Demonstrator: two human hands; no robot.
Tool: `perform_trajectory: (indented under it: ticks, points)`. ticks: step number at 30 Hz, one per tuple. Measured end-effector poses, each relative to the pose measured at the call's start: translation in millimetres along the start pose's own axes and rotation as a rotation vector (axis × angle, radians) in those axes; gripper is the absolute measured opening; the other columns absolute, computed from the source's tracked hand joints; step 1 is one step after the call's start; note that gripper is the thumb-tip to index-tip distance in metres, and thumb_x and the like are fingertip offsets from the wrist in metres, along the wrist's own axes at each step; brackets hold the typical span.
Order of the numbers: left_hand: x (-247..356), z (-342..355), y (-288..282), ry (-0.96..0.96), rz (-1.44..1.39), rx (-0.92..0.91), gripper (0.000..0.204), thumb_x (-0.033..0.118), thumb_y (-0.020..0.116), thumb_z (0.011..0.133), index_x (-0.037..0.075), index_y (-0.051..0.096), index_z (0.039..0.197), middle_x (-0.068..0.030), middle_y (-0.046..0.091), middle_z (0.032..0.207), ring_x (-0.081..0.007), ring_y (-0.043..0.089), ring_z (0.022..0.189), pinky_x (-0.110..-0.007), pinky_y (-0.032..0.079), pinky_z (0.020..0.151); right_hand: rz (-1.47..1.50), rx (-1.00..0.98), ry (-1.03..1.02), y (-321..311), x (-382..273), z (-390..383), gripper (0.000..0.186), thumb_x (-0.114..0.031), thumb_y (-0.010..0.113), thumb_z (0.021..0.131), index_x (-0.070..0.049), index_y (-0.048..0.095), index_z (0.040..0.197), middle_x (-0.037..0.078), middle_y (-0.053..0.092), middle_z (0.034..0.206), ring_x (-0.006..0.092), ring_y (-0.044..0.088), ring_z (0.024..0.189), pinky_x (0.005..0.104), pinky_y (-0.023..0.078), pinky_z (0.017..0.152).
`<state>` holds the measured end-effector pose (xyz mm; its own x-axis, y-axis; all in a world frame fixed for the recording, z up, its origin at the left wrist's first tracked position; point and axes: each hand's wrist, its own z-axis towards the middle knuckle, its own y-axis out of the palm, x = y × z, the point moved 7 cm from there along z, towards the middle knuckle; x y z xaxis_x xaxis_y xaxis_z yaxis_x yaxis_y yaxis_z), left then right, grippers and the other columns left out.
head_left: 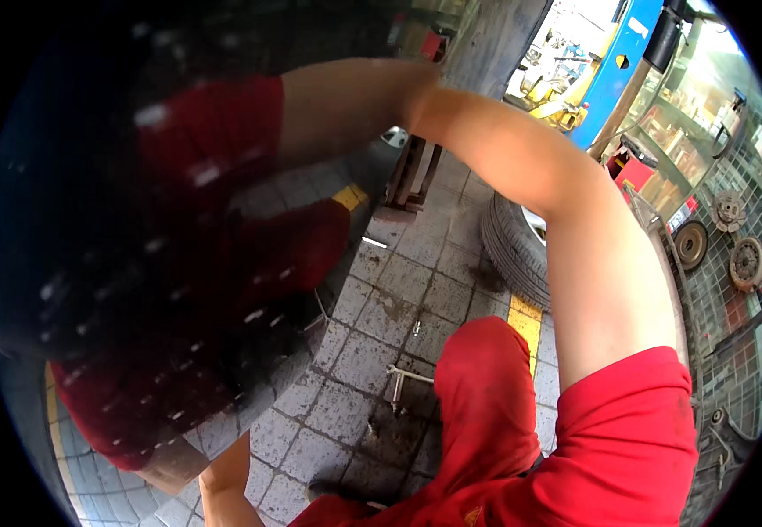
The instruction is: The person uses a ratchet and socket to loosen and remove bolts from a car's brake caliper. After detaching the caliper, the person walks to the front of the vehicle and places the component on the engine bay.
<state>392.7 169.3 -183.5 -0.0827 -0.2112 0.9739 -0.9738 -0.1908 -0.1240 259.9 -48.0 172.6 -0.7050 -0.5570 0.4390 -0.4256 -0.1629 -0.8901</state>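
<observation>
A glossy black car body panel (179,263) fills the left side and mirrors my red sleeve and arm. My right arm (504,149) stretches up and forward to the panel's far edge. Around the wrist it blurs into its own reflection, so the fingers of my right hand do not show. Low on the left, my left forearm (226,483) reaches in behind the panel's lower edge, which hides that hand. Whether either hand holds anything cannot be seen. My red-trousered knee (486,369) is bent beside the panel.
On the grey tiled floor (381,299) lie a combination spanner (413,376), a slim metal tool (397,393) and a small metal fitting (416,328). Ahead are a tyre (517,246), a rusty metal stand (412,176) and a blue post (618,70). Round metal parts (747,263) hang on mesh at right.
</observation>
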Motion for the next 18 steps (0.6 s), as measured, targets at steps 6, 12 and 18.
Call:
perform_trajectory:
  ticks: [6,12,18]
  points:
    - [-21,-3,-7,-0.023,0.037,0.155,0.031,0.019,0.078,0.083,0.003,0.057,0.066,-0.0047,0.056,0.052,-0.0146,0.050,0.037,-0.033,0.039,0.034,0.613,0.027,0.136,-23,2,-47,0.055,-0.041,0.047,0.110,-0.001,0.054,0.149,0.010,0.063,0.144,0.0266,0.059,0.132,0.0361,0.049,0.114]
    - [-41,-4,-6,-0.043,-0.099,0.084,0.027,0.016,0.077,0.081,0.002,0.057,0.069,-0.0050,0.057,0.057,-0.0164,0.051,0.038,-0.034,0.043,0.034,0.257,0.276,-0.039,14,25,26,0.043,-0.034,0.051,0.108,-0.007,0.065,0.138,0.011,0.067,0.138,0.0267,0.064,0.120,0.0373,0.050,0.105]
    - [-4,-47,-21,-0.145,0.118,0.140,0.027,0.016,0.074,0.082,0.000,0.057,0.070,-0.0062,0.057,0.057,-0.0173,0.054,0.041,-0.036,0.047,0.035,-0.059,0.321,-0.112,-3,3,20,0.040,-0.029,0.053,0.107,-0.012,0.066,0.140,0.011,0.066,0.141,0.0284,0.065,0.123,0.0404,0.052,0.104]
